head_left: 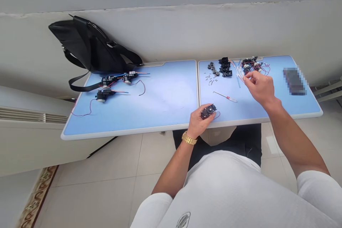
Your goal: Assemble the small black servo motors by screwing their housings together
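Observation:
My left hand [197, 123] is closed around a small black motor assembly [208, 111] at the table's front edge, and a thin reddish wire hangs from it. Farther right, my right hand [260, 87] has its fingertips pinched at a bundle of thin blue, white and orange sticks [238, 73]; whether it grips one is too small to make out. Between the hands lies a screwdriver [227, 97] with a clear and red handle. Loose screws [211, 79], round black parts [213, 68] and black housings [226, 67] lie behind it.
Behind my right hand sit motors with red wires [253, 65]. A blurred dark rectangular object [294, 81] lies at the right. Several black assemblies with wires and sticks [104, 94] rest on the left tabletop, beside a black bag [93, 48] against the wall. A seam divides the two blue tabletops.

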`<state>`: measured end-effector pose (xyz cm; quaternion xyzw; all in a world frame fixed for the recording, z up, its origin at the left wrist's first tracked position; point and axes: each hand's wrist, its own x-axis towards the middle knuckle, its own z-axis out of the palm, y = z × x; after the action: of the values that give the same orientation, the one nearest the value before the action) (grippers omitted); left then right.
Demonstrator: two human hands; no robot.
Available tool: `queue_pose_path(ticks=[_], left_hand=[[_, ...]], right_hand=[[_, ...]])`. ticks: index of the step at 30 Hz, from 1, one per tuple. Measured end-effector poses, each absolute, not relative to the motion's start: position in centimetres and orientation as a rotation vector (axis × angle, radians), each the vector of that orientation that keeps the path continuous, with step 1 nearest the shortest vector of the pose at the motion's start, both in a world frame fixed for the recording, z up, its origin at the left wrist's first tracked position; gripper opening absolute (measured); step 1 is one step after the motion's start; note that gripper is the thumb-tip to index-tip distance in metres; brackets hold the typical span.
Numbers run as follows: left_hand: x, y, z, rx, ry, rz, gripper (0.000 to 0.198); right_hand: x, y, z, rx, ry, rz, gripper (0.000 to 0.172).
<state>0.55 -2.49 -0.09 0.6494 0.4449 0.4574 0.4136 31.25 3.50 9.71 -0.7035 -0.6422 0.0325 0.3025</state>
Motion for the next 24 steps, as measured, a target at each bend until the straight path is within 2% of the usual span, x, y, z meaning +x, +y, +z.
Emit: queue_pose_path(ticks=[6,10,16,24], left_hand=[[0.6,-2.5,0.0,1.585,1.134,1.196,0.040],[0.5,-2.6,0.0,1.564,1.171,1.195,0.042],[0.5,-2.7,0.2,1.608,1.188,1.163,0.042],[0.5,-2.7,0.4,1.629,1.201,1.145,0.042]], right_hand=[[29.3,-0.6,10.1,-1.715,-1.814,-0.011,0.030],[26.4,-3.2,8.5,-1.775,-2.181,0.114,0.043],[23.2,-4.7,5.9,-1.830,-2.417,0.321,0.041],[22.8,-4.5,5.8,-1.992,-2.457,0.431,0.041]])
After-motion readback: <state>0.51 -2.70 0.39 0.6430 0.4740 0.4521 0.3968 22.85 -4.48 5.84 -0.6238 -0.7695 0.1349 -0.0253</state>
